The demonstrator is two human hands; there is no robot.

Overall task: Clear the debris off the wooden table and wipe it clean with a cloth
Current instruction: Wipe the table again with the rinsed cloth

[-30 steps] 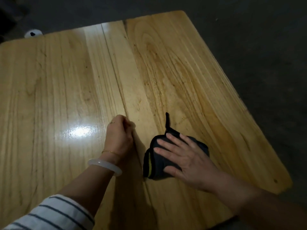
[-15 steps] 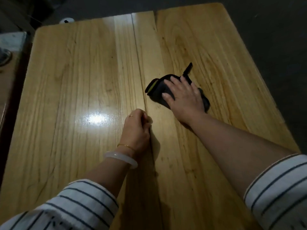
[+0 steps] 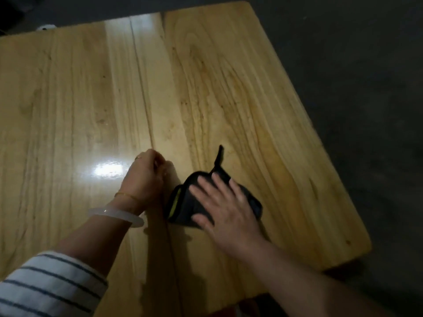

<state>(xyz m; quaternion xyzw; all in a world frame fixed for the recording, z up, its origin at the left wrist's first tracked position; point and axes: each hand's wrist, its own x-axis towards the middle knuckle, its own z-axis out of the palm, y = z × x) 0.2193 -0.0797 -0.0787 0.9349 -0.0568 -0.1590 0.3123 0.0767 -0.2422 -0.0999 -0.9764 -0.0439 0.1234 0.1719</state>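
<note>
A glossy wooden table [image 3: 229, 92] fills the view, its planks running away from me. A dark folded cloth [image 3: 185, 207] with a yellow edge lies on the near middle of it. My right hand [image 3: 226, 211] presses flat on the cloth with fingers spread. My left hand [image 3: 146, 177] rests just left of the cloth as a closed fist on the wood, with a white bangle on its wrist. I cannot see anything inside the fist.
The table's right edge [image 3: 320, 138] and near right corner drop to a dark floor [image 3: 366, 65]. A small white object [image 3: 47, 27] sits beyond the far left edge. A bright light reflection [image 3: 107, 170] glares beside my left fist.
My right hand has pulled the cloth back from farther up the table to near my left fist. The left fist has stayed in place.
</note>
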